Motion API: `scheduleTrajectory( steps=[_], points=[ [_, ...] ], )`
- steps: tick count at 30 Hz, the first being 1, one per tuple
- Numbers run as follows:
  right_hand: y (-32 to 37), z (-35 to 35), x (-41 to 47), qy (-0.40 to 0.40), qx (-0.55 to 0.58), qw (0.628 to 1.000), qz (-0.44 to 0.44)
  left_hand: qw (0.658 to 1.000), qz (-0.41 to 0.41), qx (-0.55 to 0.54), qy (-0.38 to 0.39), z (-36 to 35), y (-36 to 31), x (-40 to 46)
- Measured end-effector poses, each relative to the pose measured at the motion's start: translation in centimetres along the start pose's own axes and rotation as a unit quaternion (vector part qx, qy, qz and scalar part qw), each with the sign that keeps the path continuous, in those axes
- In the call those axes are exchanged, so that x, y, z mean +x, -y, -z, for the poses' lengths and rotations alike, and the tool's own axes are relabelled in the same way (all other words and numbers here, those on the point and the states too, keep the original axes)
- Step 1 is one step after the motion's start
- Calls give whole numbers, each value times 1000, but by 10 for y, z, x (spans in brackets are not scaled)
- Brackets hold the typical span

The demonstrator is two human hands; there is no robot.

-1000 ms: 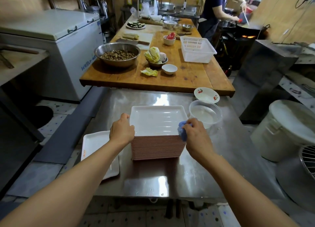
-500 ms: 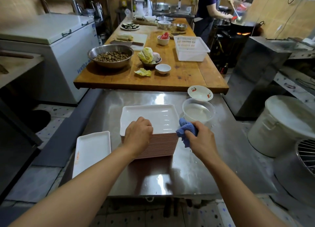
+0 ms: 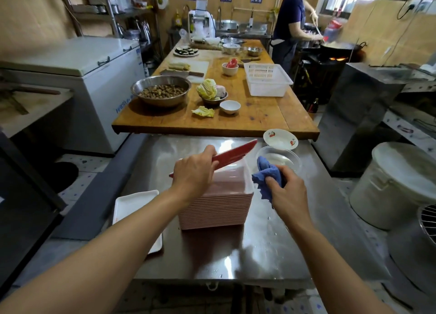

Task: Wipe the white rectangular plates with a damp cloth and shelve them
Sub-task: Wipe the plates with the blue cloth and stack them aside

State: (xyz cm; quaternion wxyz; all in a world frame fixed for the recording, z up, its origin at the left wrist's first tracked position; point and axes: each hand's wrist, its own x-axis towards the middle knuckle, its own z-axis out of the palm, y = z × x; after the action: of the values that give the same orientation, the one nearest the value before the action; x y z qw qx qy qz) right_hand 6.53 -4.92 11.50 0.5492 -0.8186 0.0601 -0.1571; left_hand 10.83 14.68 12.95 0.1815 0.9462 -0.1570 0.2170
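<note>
A tall stack of rectangular plates point(image 3: 217, 207), white on top with red undersides, stands on the steel table point(image 3: 271, 243). My left hand point(image 3: 192, 172) grips the top plate point(image 3: 233, 156) by its near edge and holds it tilted up above the stack, red underside showing. My right hand point(image 3: 284, 188) holds a bunched blue cloth point(image 3: 265, 174) just right of the stack. One more white plate point(image 3: 134, 207) lies flat on the table's left edge.
A clear tub of water point(image 3: 280, 158) and a small patterned dish point(image 3: 280, 139) sit behind the cloth. A wooden table point(image 3: 259, 115) with bowls, cabbage and a white basket lies beyond. A white bucket point(image 3: 398, 186) stands right; a person cooks at the back.
My left hand moved from the stack's side onto the top plate and lifted it, tilting it up. My right hand drew the cloth back off the stack's right edge.
</note>
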Motion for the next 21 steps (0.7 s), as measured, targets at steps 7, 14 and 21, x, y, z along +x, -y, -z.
scheduleTrajectory(
  steps=[7,14,21],
  points=[
    [54,-18,2,-1,62,995,76,979,85,-175,-56,51,12,-8],
    [101,-49,-8,-21,45,979,196,876,261,-404,-25,91,34,-47],
    [139,-98,-9,95,-147,917,359,822,284,-492,-47,108,38,-65]
  ],
)
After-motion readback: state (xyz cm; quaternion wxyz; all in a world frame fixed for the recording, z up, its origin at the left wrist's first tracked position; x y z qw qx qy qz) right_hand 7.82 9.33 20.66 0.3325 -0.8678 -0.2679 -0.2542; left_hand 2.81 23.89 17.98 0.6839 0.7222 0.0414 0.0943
